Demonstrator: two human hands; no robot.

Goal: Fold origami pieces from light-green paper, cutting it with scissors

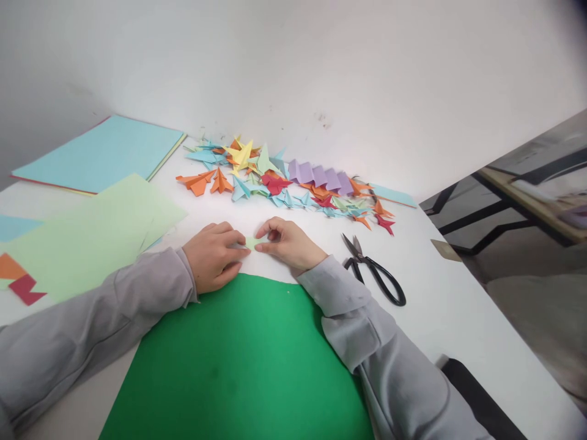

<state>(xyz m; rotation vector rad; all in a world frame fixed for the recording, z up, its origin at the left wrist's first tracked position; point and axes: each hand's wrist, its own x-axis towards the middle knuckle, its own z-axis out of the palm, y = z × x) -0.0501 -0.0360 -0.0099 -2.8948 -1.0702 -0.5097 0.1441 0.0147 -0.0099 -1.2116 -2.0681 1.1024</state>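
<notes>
Between my two hands is a small piece of light green paper (251, 243), low over the white table just beyond the green sheet (247, 354). My left hand (215, 255) pinches its left end, fingers bent and pressed together. At its right end, the thumb and index finger of my right hand (291, 245) close on the paper. Part of the paper is covered by my fingertips, so its folds cannot be made out. Scissors (369, 263) with black handles lie to the right of my right hand, blades slightly apart.
Folded paper shapes (275, 177) in several colours line the wall side. Light green sheets (96, 238) lie at left, with a stack of coloured paper (105, 153) behind. Orange and red scraps (22, 281) rest at far left. A black object (477, 397) lies front right, near the table edge.
</notes>
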